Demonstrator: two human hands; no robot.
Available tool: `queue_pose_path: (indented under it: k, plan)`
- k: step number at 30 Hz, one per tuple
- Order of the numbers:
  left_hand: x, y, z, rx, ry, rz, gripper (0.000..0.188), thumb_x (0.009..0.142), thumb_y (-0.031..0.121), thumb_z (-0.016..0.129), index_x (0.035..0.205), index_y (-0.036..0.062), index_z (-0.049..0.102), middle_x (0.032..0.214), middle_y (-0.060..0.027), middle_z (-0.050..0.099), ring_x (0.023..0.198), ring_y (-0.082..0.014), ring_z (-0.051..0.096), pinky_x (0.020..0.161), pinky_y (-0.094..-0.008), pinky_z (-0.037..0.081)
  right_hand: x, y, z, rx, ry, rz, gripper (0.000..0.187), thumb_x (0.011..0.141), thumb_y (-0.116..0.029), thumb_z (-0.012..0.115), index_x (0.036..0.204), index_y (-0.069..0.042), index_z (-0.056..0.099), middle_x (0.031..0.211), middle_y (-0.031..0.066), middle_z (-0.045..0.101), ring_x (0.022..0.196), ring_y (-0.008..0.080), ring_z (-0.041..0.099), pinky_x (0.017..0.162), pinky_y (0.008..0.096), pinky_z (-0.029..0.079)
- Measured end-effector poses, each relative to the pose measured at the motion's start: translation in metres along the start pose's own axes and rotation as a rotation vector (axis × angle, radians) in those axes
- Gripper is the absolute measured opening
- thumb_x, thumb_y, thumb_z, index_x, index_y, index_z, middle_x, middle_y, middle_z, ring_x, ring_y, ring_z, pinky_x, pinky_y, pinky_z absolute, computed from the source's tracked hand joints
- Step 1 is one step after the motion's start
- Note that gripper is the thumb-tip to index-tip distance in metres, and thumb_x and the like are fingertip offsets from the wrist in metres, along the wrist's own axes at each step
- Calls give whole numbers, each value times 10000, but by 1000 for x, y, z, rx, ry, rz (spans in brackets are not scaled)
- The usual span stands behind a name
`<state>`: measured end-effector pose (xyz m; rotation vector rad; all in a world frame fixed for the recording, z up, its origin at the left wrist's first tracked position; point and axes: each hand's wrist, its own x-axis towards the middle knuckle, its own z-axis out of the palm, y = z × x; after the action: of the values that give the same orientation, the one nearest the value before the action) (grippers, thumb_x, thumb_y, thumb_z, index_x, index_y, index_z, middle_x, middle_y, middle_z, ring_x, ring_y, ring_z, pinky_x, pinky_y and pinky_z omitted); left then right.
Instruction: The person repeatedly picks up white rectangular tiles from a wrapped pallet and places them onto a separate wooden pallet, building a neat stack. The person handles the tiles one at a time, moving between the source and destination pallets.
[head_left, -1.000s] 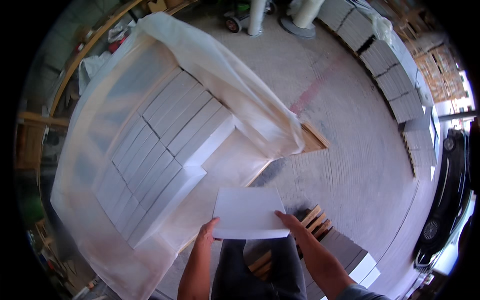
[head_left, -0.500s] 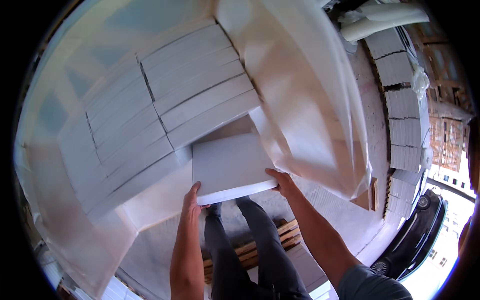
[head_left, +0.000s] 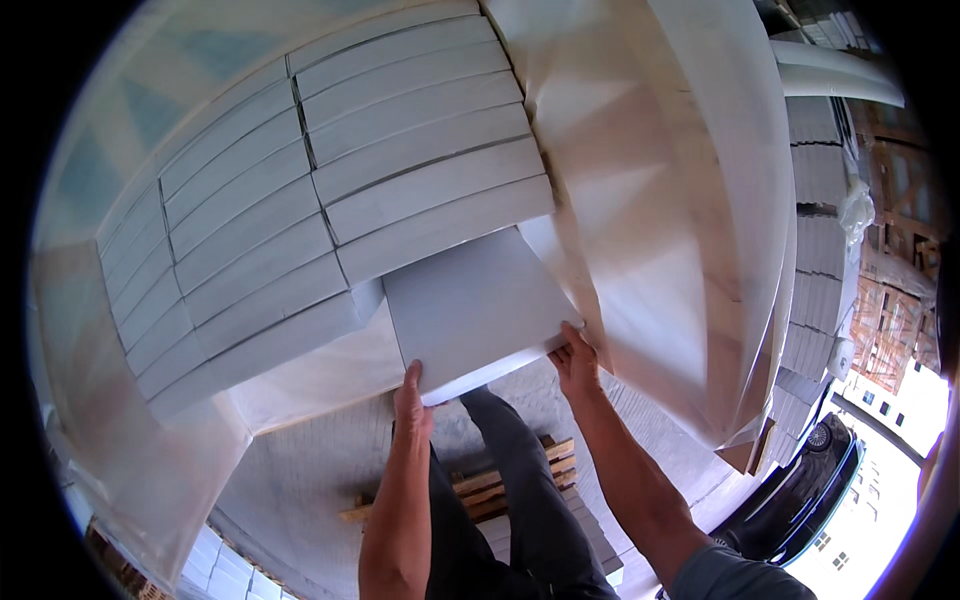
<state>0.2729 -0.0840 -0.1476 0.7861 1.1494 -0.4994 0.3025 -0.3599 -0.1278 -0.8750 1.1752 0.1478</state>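
I hold a flat white block (head_left: 470,305) by its near edge, its far edge against the stack of white blocks (head_left: 330,200). My left hand (head_left: 411,400) grips its lower left corner. My right hand (head_left: 575,360) grips its lower right corner. The stack stands in close rows with translucent plastic wrap (head_left: 650,200) peeled back and hanging to its right. My legs in dark trousers (head_left: 510,500) show below the block.
A wooden pallet (head_left: 500,490) lies on the paved ground by my feet. More wrapped block stacks (head_left: 815,270) stand along the right. A dark car (head_left: 800,490) is parked at lower right. Plastic sheet drapes the stack's left side (head_left: 120,480).
My view has closed in on the stack. The white block in both hands has gone up from waist height to lie at the stack's near row.
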Motion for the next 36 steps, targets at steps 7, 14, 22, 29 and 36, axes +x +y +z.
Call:
queue_pose_path:
  k: [7,14,22,29,36]
  plan:
    - [0,48,9,63,119,-98,531,779,425,643,1097,12,537,898,-120,637,671,-262,634,406,-389,449,-18,-1,48,-226,-79,23,653,800,-376,682,1294,-65,391,1172,108,503,1091,233,515,875,394,485]
    - [-34,90,12,-411,-213,-22,404,844,278,564,1113,-18,506,1081,-161,576,1005,-317,556,924,-460,431,-19,-38,104,-20,-169,49,558,814,-348,642,1236,-40,447,1116,94,516,978,222,539,855,384,451]
    - [-36,99,45,-230,-218,196,428,882,228,548,1234,-3,475,1324,-141,471,1237,-282,441,987,-445,358,10,-54,141,-168,-200,-33,299,832,-228,594,1041,-21,539,938,86,560,864,198,565,815,328,487]
    - [-80,33,-103,1240,-25,169,286,850,264,521,1004,41,613,955,-143,643,883,-262,621,706,-351,494,-24,31,-1,-1010,-530,-128,204,855,-207,549,939,-33,614,819,46,630,702,132,606,567,269,478]
    - [-176,12,-281,1279,133,95,353,819,258,507,981,-35,620,866,-158,647,779,-278,622,666,-386,480,-171,70,-113,-1441,-526,-144,98,810,-166,541,808,-96,609,710,62,611,641,197,609,565,329,492]
